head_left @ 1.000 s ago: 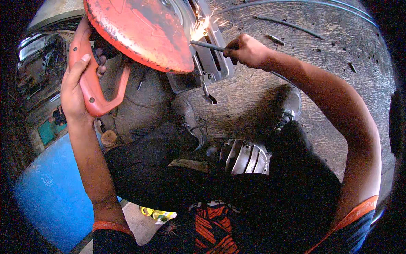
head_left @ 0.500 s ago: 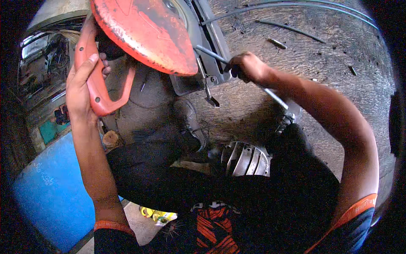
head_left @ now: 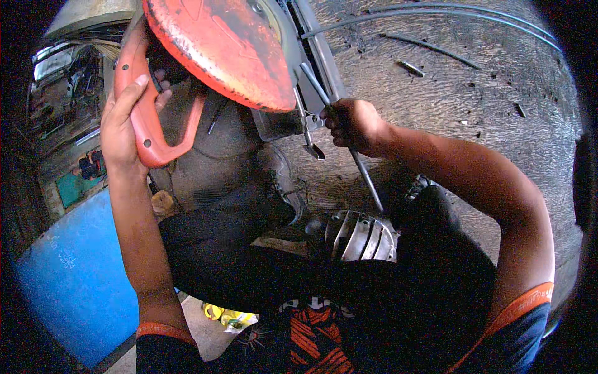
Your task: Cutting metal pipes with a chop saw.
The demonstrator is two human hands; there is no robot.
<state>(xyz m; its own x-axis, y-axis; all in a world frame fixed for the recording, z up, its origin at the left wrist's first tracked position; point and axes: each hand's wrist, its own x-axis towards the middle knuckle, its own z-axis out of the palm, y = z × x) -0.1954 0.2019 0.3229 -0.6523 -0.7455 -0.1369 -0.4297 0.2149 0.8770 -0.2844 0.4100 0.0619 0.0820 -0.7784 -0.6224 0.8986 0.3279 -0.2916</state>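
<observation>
My left hand [head_left: 121,128] is wrapped round the orange D-shaped handle [head_left: 144,124] of a chop saw, thumb lying along its top. The saw's scuffed orange blade guard [head_left: 227,59] hides much of the disc and part of the metal base [head_left: 274,124]. In my right hand [head_left: 356,126] a thin grey metal rod [head_left: 365,173] is gripped, tilted, its upper end beside the guard and its lower end above the finned metal housing. The rod stands apart from the guard. A small crank lever [head_left: 309,132] hangs from the saw's vise, left of that hand.
Long thin rods [head_left: 436,11] curve across the worn floor at the upper right, near a shorter dark rod [head_left: 430,50] and small offcuts [head_left: 410,68]. Between my legs lies a finned metal housing [head_left: 364,237]. A blue panel [head_left: 75,280] stands at left, a shoe [head_left: 286,190] near the base.
My right hand has moved down and slightly left, turning the rod steeper and drawing its upper end away from the guard. The left hand stays on the handle; the view has shifted slightly.
</observation>
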